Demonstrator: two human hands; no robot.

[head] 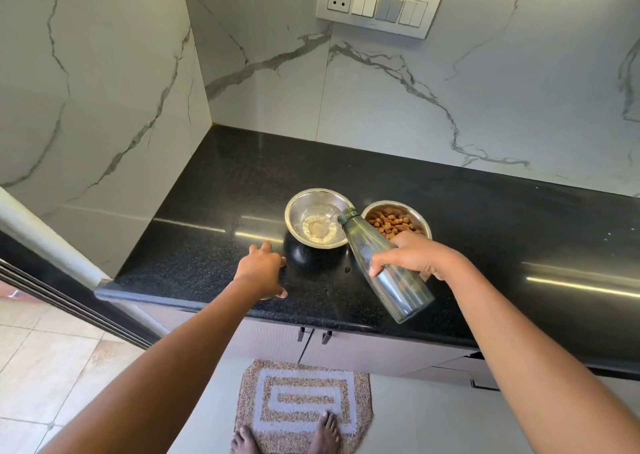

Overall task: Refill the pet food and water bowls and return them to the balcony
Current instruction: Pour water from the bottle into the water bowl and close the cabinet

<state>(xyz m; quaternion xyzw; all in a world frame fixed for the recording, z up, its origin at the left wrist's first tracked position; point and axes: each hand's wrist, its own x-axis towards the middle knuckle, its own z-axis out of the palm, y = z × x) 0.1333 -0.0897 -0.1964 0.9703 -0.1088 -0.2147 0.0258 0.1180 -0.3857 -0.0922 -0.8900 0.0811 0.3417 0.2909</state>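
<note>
On the black granite counter [485, 228], left hand [263, 270] lay spread flat. Next along, the round steel water bowl [298, 211] was barely filled, right hand [415, 259] wrapped round the tilted clear bottle [403, 290] at its rim. Rightmost steel bowl of brown kibble [420, 216] looked done; balcony trip left.

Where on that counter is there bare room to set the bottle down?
Bare counter lies behind the water bowl and kibble bowl up to the marble wall, and farther right. Crowded in front: bottle, left hand, right hand.
</note>
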